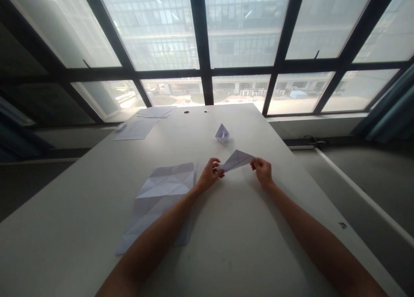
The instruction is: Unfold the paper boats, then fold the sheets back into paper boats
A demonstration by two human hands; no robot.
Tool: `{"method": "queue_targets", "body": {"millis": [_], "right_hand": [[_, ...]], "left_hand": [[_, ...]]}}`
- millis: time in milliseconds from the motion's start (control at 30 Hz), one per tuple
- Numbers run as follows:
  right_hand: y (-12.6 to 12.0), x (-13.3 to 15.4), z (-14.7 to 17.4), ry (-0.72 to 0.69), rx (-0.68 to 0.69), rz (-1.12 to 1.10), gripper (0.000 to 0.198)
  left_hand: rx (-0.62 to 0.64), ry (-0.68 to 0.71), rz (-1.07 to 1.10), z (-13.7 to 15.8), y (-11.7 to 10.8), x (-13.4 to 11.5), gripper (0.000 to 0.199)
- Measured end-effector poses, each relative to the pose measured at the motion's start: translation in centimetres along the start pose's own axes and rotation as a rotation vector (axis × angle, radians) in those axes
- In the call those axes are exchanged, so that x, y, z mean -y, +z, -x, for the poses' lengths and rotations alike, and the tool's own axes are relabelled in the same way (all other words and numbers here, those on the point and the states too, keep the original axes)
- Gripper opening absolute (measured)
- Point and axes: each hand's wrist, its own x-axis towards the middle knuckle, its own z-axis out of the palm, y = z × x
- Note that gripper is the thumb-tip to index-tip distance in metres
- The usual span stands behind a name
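A folded white paper boat (238, 158) is held between my two hands just above the white table, its peak pointing up. My left hand (211, 173) pinches its left end between thumb and fingers. At the other end, my right hand (262, 168) grips the right tip. Beyond them a finished-looking small paper boat (222, 134) stands upright on the table. Creased, unfolded sheets of paper (163, 189) lie to the left, partly hidden under my left forearm.
More flat white sheets (139, 128) lie at the table's far left corner. Two small dark spots mark the far edge of the table (239, 245). A small dark mark (342, 225) sits near the right edge. Large windows (239, 29) stand behind.
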Motion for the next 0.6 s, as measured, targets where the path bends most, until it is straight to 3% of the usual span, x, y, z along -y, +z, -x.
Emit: {"method": "queue_targets", "body": {"millis": [133,267,600], "right_hand": [[0.01,-0.16,0.02,0.011,-0.007,0.016,0.032],[0.0,-0.26,-0.06,0.021,-0.034,0.013,0.034],[0.02,-0.03,0.0,0.017,-0.038,-0.012,0.032]], "left_hand": [[-0.103,0.022,-0.021,0.01,0.23,-0.38,0.035],[-0.021,0.09,-0.036,0.13,0.11,-0.45,0.025],[0.049,0.185,-0.246,0.17,0.15,-0.1,0.03]]}}
